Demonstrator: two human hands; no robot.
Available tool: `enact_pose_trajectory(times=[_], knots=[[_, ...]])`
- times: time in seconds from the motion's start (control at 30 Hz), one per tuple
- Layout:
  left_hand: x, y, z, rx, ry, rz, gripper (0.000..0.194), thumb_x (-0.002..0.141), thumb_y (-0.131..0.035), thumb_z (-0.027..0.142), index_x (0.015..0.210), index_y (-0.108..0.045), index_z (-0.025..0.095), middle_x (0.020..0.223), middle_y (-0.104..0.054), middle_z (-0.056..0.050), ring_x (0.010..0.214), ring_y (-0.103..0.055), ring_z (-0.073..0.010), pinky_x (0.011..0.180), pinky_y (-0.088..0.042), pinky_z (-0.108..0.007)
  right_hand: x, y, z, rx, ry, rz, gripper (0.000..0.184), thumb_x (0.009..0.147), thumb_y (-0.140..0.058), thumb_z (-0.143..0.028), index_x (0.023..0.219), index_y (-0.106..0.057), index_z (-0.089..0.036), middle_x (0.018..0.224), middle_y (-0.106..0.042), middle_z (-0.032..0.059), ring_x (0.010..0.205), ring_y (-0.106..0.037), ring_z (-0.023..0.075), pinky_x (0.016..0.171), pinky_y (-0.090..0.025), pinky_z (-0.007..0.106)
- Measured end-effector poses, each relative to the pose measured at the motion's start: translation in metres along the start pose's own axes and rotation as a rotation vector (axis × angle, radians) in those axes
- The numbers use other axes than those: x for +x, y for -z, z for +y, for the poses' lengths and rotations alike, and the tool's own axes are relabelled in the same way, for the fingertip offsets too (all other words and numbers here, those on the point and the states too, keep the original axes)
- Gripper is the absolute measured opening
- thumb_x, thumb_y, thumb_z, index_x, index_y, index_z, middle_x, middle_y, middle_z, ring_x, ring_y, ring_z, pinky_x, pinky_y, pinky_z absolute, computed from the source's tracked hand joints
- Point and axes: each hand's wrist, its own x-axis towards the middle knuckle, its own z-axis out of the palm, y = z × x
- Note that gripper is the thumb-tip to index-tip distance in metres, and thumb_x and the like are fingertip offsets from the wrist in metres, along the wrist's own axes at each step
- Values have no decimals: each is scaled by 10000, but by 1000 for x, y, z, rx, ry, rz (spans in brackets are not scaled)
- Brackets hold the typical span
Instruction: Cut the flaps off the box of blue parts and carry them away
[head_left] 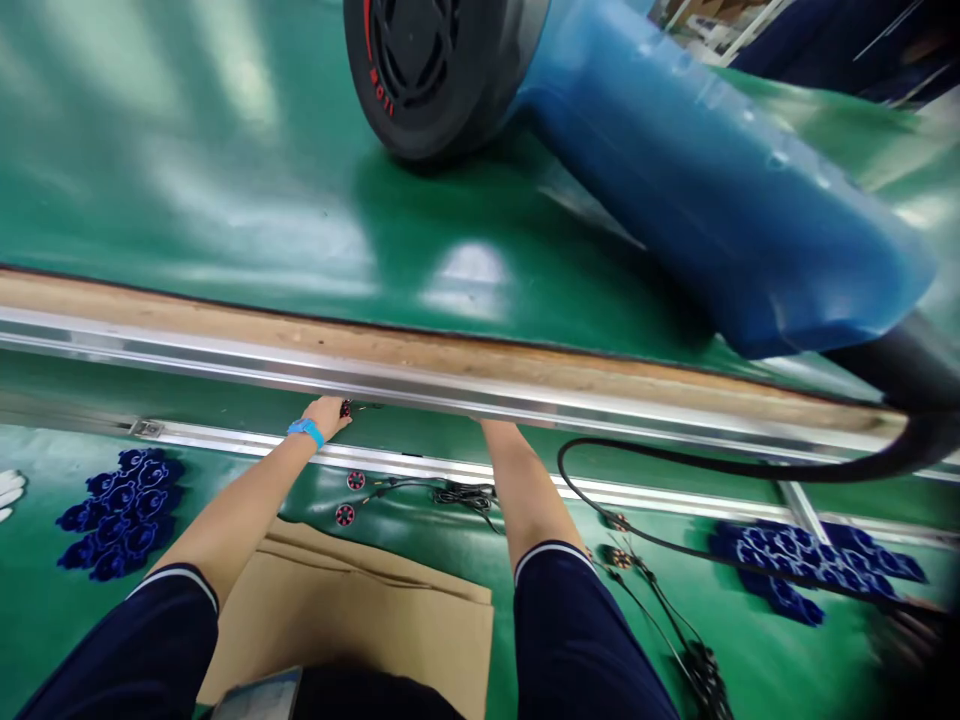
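One left grip (328, 413), closed round dark part (346, 408)

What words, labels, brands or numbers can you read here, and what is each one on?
No text reads clearly enough to quote.
Red lettering on the black wheel: tilted and too unclear to read.
Small dark part in the left hand: too small to make out any text.
Blue wristband: no readable text.

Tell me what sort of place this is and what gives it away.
Probably an assembly workshop: a wheel and a blue-covered part at a long green worktop, with bundled cables and clusters of matching dark blue pieces laid out below.
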Motion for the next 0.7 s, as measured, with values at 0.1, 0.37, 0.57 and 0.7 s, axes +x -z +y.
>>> enact_pose_trajectory(times=[0.1, 0.37, 0.57, 0.7], knots=[[-26, -12, 18, -20, -47, -12, 450, 943, -618, 416, 1313, -539, 172, 1230, -597, -105, 1038, -622, -224, 913, -550, -446, -35, 18, 20, -104, -43, -157, 287, 987, -633, -384, 1134, -637, -137, 1101, -641, 77, 975, -637, 199, 889, -553, 405], [-85, -38, 33, -35, -151, -102, 410, 940, -626, 387, 1276, -549, 165, 1148, -611, -87, 948, -625, -195, 858, -557, -405, -161, 35, 35, -144, -80, -314, 258, 940, -689, -297, 1142, -648, -142, 1094, -648, 68, 1022, -619, 213, 979, -494, 448], [-99, -40, 10, -32, -217, -160, 419, 919, -649, 387, 1261, -566, 158, 1133, -630, -88, 973, -630, -208, 896, -539, -422, -208, 31, 6, 52, -127, -243, 320, 883, -736, -377, 1081, -644, -142, 1037, -628, 58, 964, -597, 204, 935, -483, 414], [-117, -30, -3, -73, -244, -60, 572, 902, -594, 511, 1378, -490, 212, 1276, -575, -119, 1071, -629, -254, 972, -505, -405, -248, 32, -40, 252, -196, -40, 360, 990, -513, -502, 914, -609, -163, 755, -562, 0, 713, -535, 153, 729, -453, 294]])
